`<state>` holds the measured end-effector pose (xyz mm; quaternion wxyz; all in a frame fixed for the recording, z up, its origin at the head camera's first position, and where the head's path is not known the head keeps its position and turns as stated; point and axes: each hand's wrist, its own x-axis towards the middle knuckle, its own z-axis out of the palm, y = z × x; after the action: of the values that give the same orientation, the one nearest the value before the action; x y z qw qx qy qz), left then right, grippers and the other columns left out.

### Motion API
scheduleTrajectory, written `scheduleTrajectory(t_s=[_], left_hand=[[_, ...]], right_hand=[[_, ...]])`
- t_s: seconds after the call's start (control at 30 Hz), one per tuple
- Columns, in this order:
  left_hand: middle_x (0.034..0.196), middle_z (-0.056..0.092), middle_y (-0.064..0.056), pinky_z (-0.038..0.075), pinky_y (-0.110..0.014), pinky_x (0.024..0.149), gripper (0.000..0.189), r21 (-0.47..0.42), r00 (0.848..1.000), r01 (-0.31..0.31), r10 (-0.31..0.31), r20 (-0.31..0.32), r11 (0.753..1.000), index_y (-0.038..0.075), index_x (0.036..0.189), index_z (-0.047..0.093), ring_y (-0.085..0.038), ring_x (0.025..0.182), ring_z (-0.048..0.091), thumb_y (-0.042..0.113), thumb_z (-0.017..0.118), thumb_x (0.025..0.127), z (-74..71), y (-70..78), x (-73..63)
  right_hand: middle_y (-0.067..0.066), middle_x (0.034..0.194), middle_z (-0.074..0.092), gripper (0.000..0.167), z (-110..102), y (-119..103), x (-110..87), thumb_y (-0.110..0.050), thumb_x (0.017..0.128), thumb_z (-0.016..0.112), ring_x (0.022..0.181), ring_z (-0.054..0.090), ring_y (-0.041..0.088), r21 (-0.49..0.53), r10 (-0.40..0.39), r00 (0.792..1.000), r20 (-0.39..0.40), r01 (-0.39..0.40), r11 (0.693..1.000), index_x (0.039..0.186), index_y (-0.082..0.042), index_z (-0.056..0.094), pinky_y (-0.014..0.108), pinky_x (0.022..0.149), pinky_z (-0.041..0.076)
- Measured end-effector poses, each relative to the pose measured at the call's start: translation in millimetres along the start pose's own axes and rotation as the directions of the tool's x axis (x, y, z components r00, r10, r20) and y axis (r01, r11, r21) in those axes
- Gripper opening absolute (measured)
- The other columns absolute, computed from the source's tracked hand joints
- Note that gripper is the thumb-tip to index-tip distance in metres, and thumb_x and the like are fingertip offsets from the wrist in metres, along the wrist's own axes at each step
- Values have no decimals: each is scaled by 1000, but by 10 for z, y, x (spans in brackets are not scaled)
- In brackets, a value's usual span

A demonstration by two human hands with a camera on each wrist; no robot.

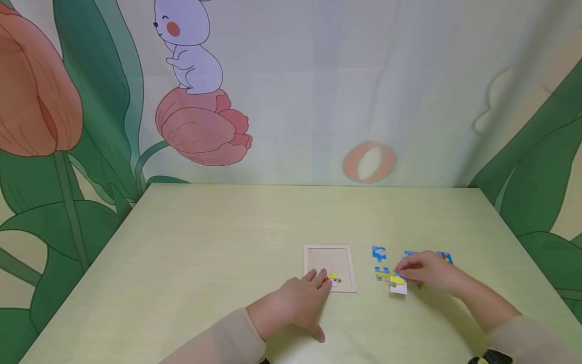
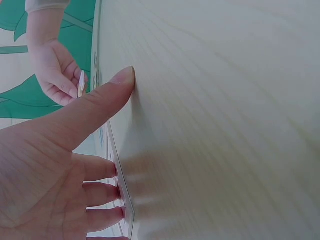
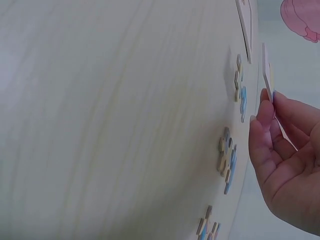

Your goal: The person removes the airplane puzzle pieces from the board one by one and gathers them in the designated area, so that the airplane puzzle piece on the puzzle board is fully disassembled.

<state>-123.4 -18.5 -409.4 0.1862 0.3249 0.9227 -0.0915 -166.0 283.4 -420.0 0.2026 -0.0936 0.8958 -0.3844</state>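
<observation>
My right hand [image 1: 427,270] pinches a yellow and white jigsaw piece [image 1: 398,287] between thumb and fingers. In the right wrist view the jigsaw piece [image 3: 267,72] is seen edge-on, raised above the table. My left hand [image 1: 302,302] is spread over the near edge of a wooden puzzle tray [image 1: 353,273], its fingertips on the tray. The left wrist view shows its thumb stretched out apart from the other fingers. Beside those fingertips, a few joined jigsaw pieces [image 1: 335,277] lie in the tray's lower part, partly hidden by the hand.
Right of the tray lie a blue loose piece [image 1: 379,253] and a blue and yellow piece [image 1: 381,274]. More pieces [image 1: 445,257] lie behind and under the right hand, partly covered. The pale wooden table [image 1: 218,237] reaches back to a printed curtain [image 1: 291,91].
</observation>
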Motion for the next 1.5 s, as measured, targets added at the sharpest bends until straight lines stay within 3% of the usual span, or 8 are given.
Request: scheduleTrajectory(t_s=[0.1, 0.33, 0.7, 0.87, 1.2, 1.5], left_hand=[[154, 18, -3, 43, -34, 93, 109, 3, 1000, 1, -1, 2, 1000, 17, 148, 27, -20, 139, 21, 70, 68, 62, -1, -2, 4], [154, 18, -3, 44, -34, 92, 110, 6, 1000, -2, 2, -1, 1000, 17, 148, 27, -20, 139, 20, 71, 68, 61, 12, -8, 7], [154, 18, -3, 43, -35, 93, 109, -4, 1000, 4, -4, 1, 1000, 17, 148, 28, -20, 139, 21, 70, 69, 61, -17, 8, -12], [154, 18, -3, 43, -34, 94, 109, -3, 1000, 10, -10, 7, 1000, 17, 148, 28, -20, 139, 20, 70, 69, 61, -24, 19, -16], [154, 19, -3, 43, -34, 93, 108, 0, 1000, 10, -10, 1, 1000, 17, 147, 29, -20, 139, 21, 70, 69, 61, -17, 10, -22], [154, 19, -3, 43, -34, 93, 108, 0, 1000, 8, -8, -3, 1000, 17, 147, 29, -20, 138, 21, 70, 69, 61, -13, 3, -19]], right_hand=[[3, 77, 60, 16, -22, 3, -28, -14, 88, 64, 69, 52, 19, -1, 11, 1000, -1, -11, 1000, 99, -4, 69, 28, 58, 45], [6, 93, 64, 20, -93, 50, -81, -14, 88, 64, 77, 56, 19, 20, 25, 1000, 5, -25, 999, 101, 1, 68, 30, 67, 52], [8, 99, 62, 19, -210, 181, -168, -14, 88, 64, 82, 55, 19, -3, 31, 999, -14, -31, 1000, 101, 0, 68, 27, 68, 52], [9, 96, 64, 20, -272, 299, -203, -15, 88, 64, 77, 56, 17, -21, -25, 1000, -15, 25, 999, 100, 1, 67, 26, 65, 50], [6, 94, 65, 19, -367, 428, -299, -15, 89, 62, 78, 53, 18, -110, 18, 999, -27, -21, 994, 101, -1, 68, 27, 66, 45], [8, 94, 62, 18, -457, 547, -403, -13, 90, 61, 73, 51, 10, -94, 1, 1000, -10, -2, 996, 99, 2, 67, 24, 63, 48]])
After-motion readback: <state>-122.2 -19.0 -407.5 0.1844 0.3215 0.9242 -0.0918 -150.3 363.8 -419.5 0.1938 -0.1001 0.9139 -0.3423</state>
